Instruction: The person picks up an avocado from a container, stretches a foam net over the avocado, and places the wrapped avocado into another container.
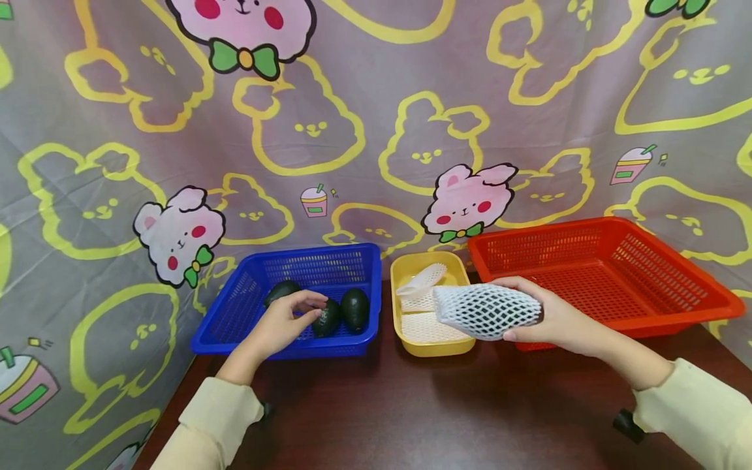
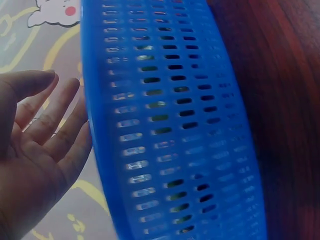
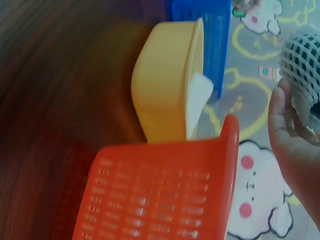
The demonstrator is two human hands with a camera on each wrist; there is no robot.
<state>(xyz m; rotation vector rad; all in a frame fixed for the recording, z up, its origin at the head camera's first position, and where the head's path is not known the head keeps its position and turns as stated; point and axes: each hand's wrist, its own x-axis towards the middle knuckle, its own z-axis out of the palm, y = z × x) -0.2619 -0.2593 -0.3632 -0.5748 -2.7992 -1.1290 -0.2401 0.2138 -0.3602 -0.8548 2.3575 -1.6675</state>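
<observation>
- Right hand (image 1: pixel 555 320) grips one end of the netted fruit (image 1: pixel 490 312) between thumb and fingers, above the desk (image 1: pixel 405 405) by the red basket's (image 1: pixel 646 300) near-left corner.
- I judge that end hold risky: weight at the free end could tip the fruit loose, and clipping the red basket's rim could jolt it away.
- Left hand (image 1: pixel 282 326) looks half open over the blue basket's (image 1: pixel 352 346) near edge; left wrist view shows me its bare palm, hidden from head view.
- Head view alone shows clearly the unwrapped fruits (image 1: pixel 355 311) inside.
</observation>
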